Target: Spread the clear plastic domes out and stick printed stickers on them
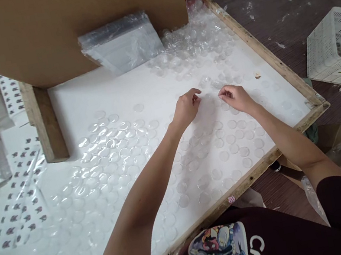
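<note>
My left hand [187,106] hovers over the white tabletop [86,96], index finger and thumb a little apart with nothing visible between them. Facing it, a short gap away, is my right hand [234,97], its thumb and fingertips brought together; whatever they pinch, if anything, is too small or too clear to make out. Just beyond both hands lie a few clear round pieces [205,82]. More clear flat discs [233,149] are spread in loose rows nearer my body. Another wide patch of shiny discs [110,144] covers the surface left of my left forearm.
A heap of clear discs [191,40] sits at the back, beside a stack of clear plastic bags [124,43] leaning on a cardboard sheet [58,33]. Wooden edging [253,38] borders the table. Printed sticker sheets [20,193] lie left; a white crate [325,52] stands right.
</note>
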Motion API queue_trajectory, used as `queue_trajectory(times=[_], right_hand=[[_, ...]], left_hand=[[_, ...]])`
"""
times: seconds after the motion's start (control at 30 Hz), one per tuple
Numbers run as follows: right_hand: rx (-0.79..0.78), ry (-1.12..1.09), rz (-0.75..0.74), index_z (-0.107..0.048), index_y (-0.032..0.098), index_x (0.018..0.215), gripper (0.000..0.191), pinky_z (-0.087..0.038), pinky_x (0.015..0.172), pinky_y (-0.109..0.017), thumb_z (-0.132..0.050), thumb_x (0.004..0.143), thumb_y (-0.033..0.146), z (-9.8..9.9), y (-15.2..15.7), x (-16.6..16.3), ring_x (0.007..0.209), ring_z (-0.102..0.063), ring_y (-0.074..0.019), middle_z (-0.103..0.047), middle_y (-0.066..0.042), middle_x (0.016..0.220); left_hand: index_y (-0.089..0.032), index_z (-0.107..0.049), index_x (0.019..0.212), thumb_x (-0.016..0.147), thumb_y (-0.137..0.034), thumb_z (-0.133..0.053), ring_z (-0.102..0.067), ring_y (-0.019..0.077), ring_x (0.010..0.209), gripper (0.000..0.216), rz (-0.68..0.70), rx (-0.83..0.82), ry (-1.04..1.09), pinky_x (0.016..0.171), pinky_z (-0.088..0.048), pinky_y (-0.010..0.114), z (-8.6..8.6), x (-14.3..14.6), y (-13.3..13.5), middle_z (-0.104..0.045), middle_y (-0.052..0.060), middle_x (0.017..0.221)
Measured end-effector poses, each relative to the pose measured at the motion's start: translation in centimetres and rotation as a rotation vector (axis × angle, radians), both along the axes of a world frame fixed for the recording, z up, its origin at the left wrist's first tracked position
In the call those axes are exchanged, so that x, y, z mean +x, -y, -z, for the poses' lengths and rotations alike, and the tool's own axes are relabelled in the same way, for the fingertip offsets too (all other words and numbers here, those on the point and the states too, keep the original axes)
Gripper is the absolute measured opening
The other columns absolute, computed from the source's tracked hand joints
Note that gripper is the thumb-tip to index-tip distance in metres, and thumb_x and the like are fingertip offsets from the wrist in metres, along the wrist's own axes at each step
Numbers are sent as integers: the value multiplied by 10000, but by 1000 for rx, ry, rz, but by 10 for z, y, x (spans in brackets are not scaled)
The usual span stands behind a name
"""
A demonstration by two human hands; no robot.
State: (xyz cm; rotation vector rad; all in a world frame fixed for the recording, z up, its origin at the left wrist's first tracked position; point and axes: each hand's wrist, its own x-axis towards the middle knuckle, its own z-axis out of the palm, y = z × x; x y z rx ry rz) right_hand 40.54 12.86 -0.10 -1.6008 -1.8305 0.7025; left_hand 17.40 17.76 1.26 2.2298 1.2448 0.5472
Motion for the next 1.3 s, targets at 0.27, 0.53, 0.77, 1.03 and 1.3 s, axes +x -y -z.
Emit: queue_trajectory(times=[0.27, 0.53, 0.77, 1.03, 1.3], right_hand=[[146, 301, 110, -662, 245, 1122, 236, -406, 950, -504, -594, 901, 291, -8, 5, 1, 1101, -587, -338, -660, -121, 1117], [74, 279, -187, -674, 238, 1094, 197, -368, 941, -442, -576, 926, 204, -15, 14, -22, 1064, -613, -293, -715, -82, 1116], [111, 185, -147, -652, 218, 945, 157, -362, 900, -396, -522, 925, 132, -9, 11, -20, 828, -639, -208, -720, -52, 966], [217, 208, -105, -597, 226, 933, 151, -360, 886, -389, -507, 903, 109, -4, 11, -27, 892, -607, -229, -679, -58, 962], [179, 235, -224, -625, 219, 904, 60, -364, 897, -407, -611, 856, 185, -14, 25, -40, 991, -592, -260, -672, -68, 1001]], left_hand=[[-172, -662, 1205, 922, -154, -565, -580, 309, 1153, 300, 197, 248, -182, 957, -474, 465, -6, 11, 6, -660, 141, 1289], [-155, -697, 1051, 981, -126, -454, -629, 277, 1023, 255, 240, 232, -148, 920, -480, 433, -1, 17, 17, -725, 124, 999], [-186, -652, 1175, 948, -120, -527, -655, 226, 959, 268, 95, 64, 27, 869, -532, 374, 5, 10, 13, -696, 85, 1006], [-167, -701, 1071, 942, -105, -522, -601, 278, 1059, 230, 99, 220, -99, 903, -523, 435, 10, 5, 2, -640, 141, 1142], [-152, -691, 1024, 942, -93, -501, -598, 288, 1051, 215, 153, 281, -164, 886, -509, 432, 0, 7, 21, -673, 142, 1110]])
